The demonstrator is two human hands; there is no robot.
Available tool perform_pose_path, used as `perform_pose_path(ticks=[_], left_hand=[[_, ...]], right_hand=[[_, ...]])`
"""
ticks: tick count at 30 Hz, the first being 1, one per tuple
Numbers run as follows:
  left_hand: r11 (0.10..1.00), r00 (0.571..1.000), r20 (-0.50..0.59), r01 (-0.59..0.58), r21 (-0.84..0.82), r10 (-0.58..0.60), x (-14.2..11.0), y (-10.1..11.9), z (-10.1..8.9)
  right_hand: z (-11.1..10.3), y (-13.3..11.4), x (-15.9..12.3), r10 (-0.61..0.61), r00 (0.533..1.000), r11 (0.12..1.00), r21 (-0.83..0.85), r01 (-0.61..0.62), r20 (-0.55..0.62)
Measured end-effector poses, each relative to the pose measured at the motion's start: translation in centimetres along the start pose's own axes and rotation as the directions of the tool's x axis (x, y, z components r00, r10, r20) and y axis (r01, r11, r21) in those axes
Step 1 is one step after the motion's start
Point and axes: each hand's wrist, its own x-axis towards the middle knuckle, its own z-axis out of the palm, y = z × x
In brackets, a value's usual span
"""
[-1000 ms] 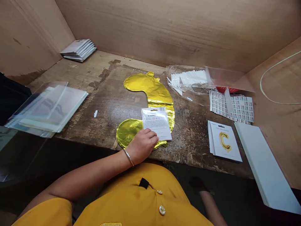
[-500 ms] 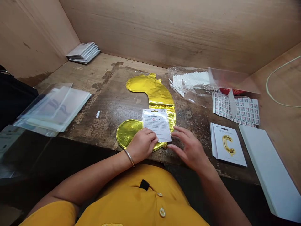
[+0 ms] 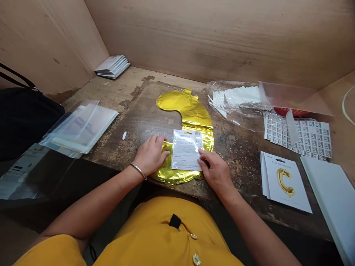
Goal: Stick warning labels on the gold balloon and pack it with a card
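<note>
A flat gold foil balloon [image 3: 195, 112], shaped like a letter C, lies on the worn wooden table. On its lower part rests a white printed packaging card [image 3: 186, 149], back side up, with a hang hole at the top. My left hand [image 3: 152, 154] is closed over the left end of the balloon's lower lobe, thumb on the foil beside the card; its fingertips are partly hidden. At the card's lower right edge, my right hand [image 3: 215, 170] pinches it between thumb and forefinger, the other fingers curled in.
Several white straws [image 3: 241, 96] lie in a clear bag at the back right, near sticker sheets [image 3: 301, 136]. Closer are balloon cards [image 3: 285, 183] and a white box [image 3: 327, 199]. Plastic sleeves [image 3: 85, 127] lie left, and a stack of packets [image 3: 112, 66] sits in the back corner.
My left hand has moved from the card's lower left corner onto the balloon's lower lobe. My right hand, open and apart before, has closed on the card's right edge. The view has shifted slightly.
</note>
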Motion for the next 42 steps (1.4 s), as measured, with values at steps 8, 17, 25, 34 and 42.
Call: perform_pose_path(ticks=[8, 17, 25, 34, 42], left_hand=[[0.851, 0.956, 0.248, 0.259, -0.458, -0.157, 0.2, 2.7, -0.4], [0.287, 0.839, 0.347, 0.485, -0.826, -0.418, 1.3, 2.8, -0.4], [0.224, 0.883, 0.372, 0.439, -0.870, -0.285, 1.8, 3.8, 0.1], [0.493, 0.941, 0.275, 0.338, -0.802, -0.197, 4.7, 0.7, -1.1], [0.982, 0.989, 0.116, 0.109, -0.153, -0.091, 3.5, -2.1, -0.6]], right_hand=[[0.5, 0.2, -0.3, -0.084, 0.994, 0.995, -0.063, 0.079, -0.075], [1.6, 2.3, -0.5, -0.155, 0.981, 0.985, -0.098, 0.144, -0.116], [1.0, 0.3, -0.8, -0.064, 0.991, 0.998, 0.022, 0.067, -0.117], [-0.8, -0.2, -1.0, 0.087, 0.954, 0.990, 0.131, -0.050, -0.288], [-12.7, 8.6, 5.7, 0.075, 0.859, 0.902, -0.332, -0.275, -0.507]])
